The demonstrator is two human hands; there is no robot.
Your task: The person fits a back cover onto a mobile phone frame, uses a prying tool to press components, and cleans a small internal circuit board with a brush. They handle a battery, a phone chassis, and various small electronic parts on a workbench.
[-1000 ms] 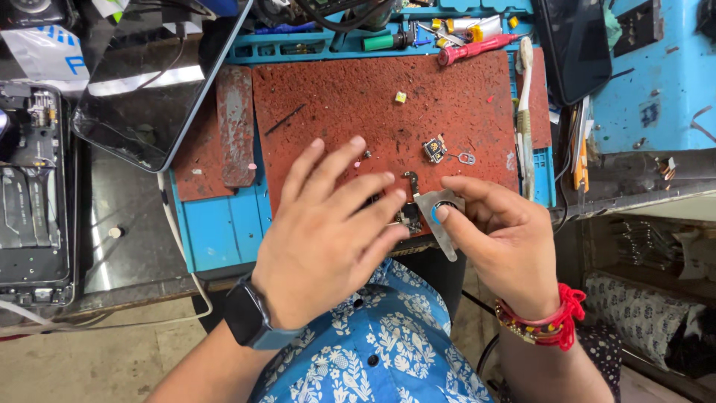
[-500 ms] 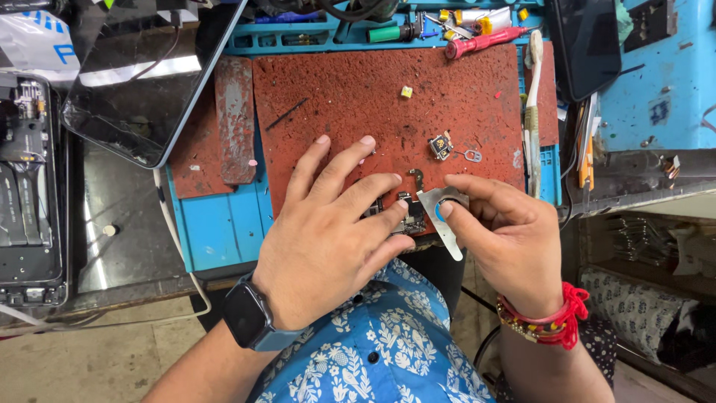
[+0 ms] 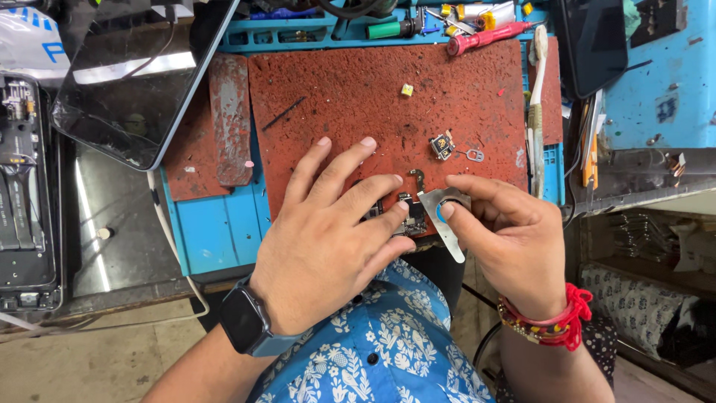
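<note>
My left hand (image 3: 328,239) lies flat, fingers spread, on the near edge of a worn red work mat (image 3: 373,97), pressing down a small dark circuit board (image 3: 410,218) that is mostly hidden under the fingers. My right hand (image 3: 507,239) pinches a thin metal pry tool (image 3: 441,218) between thumb and forefinger, its flat end against the board's right side. A small square chip-like part (image 3: 442,145) and a tiny metal ring piece (image 3: 474,155) lie on the mat just beyond.
A dark tablet screen (image 3: 142,75) leans at the back left. An opened phone body (image 3: 26,186) lies far left. Screwdrivers (image 3: 488,36) and a toothbrush (image 3: 535,112) sit along the back and right of the blue bench mat (image 3: 216,231). A tiny yellow piece (image 3: 406,89) rests on the mat.
Both hands have stayed at the mat's near edge; the right hand has tilted the pry tool slightly against the board. The view has shifted a little.
</note>
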